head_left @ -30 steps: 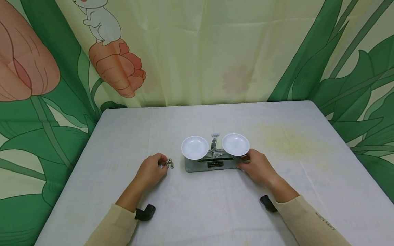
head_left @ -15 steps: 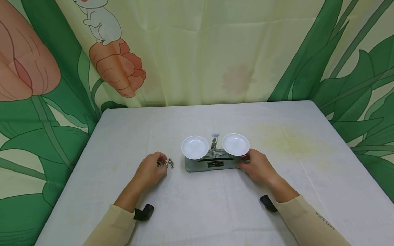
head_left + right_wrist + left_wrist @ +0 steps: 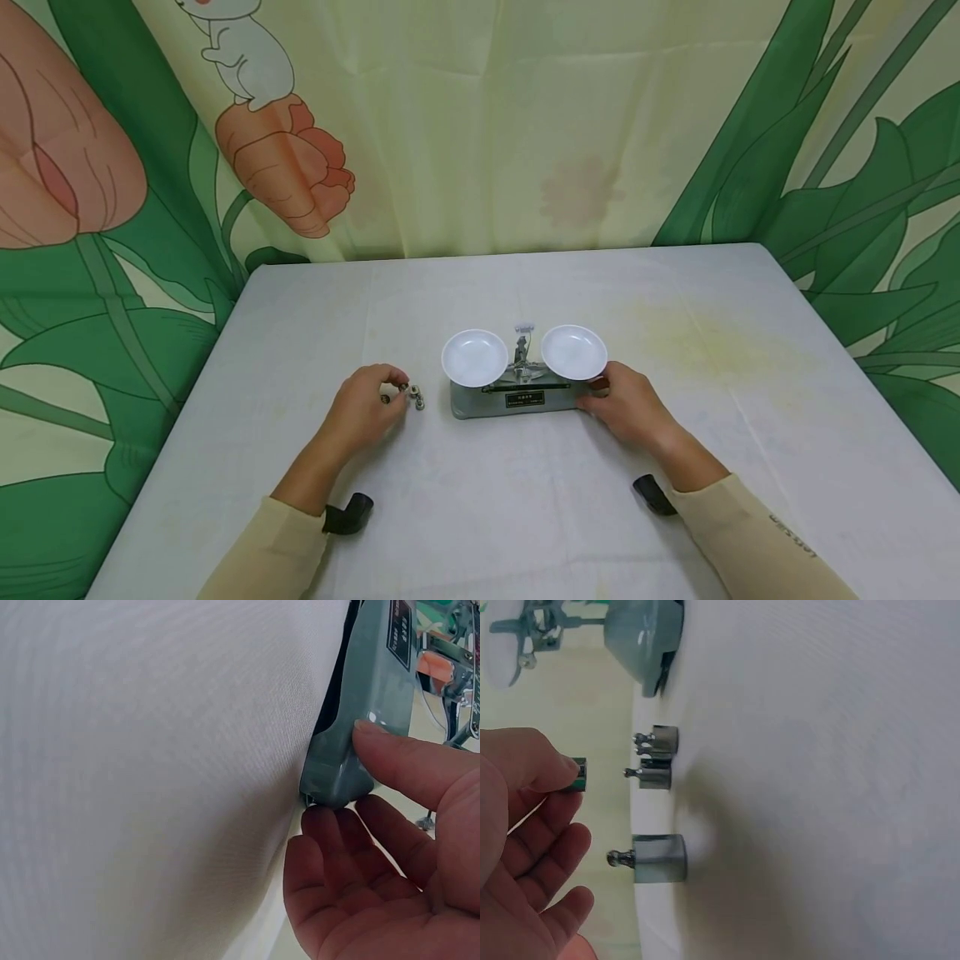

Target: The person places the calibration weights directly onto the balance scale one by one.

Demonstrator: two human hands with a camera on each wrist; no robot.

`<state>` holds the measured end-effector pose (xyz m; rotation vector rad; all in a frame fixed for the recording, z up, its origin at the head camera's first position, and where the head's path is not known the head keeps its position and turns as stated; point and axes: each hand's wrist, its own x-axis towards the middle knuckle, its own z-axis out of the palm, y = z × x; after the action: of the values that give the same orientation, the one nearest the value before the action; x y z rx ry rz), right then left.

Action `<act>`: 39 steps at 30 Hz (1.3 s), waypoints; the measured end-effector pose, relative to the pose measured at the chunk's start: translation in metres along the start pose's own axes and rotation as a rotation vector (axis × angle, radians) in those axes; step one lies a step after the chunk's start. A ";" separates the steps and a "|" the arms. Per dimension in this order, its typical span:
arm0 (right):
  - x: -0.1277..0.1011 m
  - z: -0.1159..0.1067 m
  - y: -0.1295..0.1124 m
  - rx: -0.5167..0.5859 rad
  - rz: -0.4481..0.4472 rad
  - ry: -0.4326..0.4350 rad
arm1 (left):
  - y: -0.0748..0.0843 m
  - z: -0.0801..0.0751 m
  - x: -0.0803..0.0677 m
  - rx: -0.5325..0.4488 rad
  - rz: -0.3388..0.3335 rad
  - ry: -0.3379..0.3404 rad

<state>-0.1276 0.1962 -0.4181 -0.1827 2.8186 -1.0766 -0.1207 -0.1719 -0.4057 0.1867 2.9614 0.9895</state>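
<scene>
A grey balance scale [image 3: 480, 404] with two white pans, the left pan [image 3: 475, 358] and the right pan [image 3: 574, 352], stands on the white-covered table. Its right end is gripped by my right hand [image 3: 626, 404]; the right wrist view has the thumb on the grey base [image 3: 360, 761] and fingers at its end. Left of the scale, my left hand [image 3: 367, 408] pinches a small metal balance weight [image 3: 580, 774] between thumb and finger, raised above the table. Below that hand stand a larger knobbed weight [image 3: 660, 859] and a cluster of smaller weights [image 3: 656, 776].
A white cloth [image 3: 525, 500] covers the table, with a yellowish stain [image 3: 712, 346] at the right. Behind it hangs a printed curtain [image 3: 487, 125]. Black wrist cameras sit at the left sleeve [image 3: 262, 550] and right sleeve [image 3: 757, 542].
My left hand has shifted slightly left and up with a weight in its fingers, uncovering more of the standing weights. My right hand has stayed on the scale.
</scene>
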 end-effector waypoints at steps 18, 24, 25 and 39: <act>0.000 0.000 -0.001 0.002 0.016 -0.010 | 0.023 -0.013 0.001 -0.060 0.138 0.038; 0.000 0.001 0.000 0.004 0.015 -0.003 | 0.034 -0.017 0.005 -0.065 0.187 0.054; 0.000 0.001 0.000 0.005 0.014 -0.002 | 0.036 -0.018 0.006 -0.061 0.191 0.056; -0.002 0.000 -0.003 0.011 0.015 -0.008 | 0.058 -0.023 0.019 -0.074 0.232 0.018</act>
<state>-0.1250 0.1947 -0.4159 -0.1642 2.8015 -1.0857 -0.1349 -0.1379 -0.3519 0.5325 2.9627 1.1257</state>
